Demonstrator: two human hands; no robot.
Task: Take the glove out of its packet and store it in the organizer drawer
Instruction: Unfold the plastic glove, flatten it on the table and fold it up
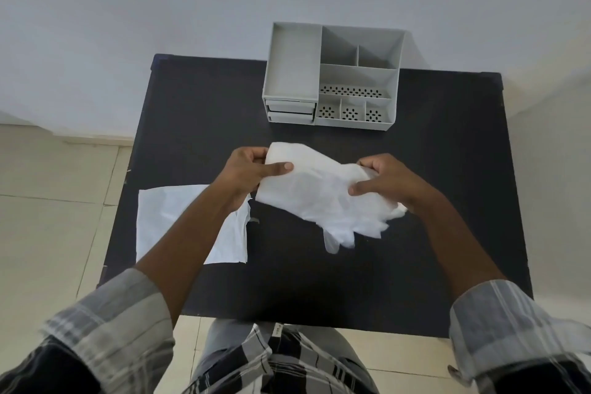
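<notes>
A thin white translucent glove (319, 192) is stretched between both hands above the middle of the black table (447, 169). My left hand (249, 173) pinches its cuff end, thumb on top. My right hand (390, 182) grips the other end, and the glove's fingers hang down below it. The torn white packet (166, 221) lies flat on the table's left side, partly under my left forearm. The grey organizer (332, 77) stands at the table's far edge, with two small shut drawers (291, 112) at its lower left front.
The organizer has a long tray on the left and several open compartments on the right, some with perforated floors. Beige floor tiles surround the table, and a pale wall rises behind it. My checked sleeves and lap fill the bottom of the view.
</notes>
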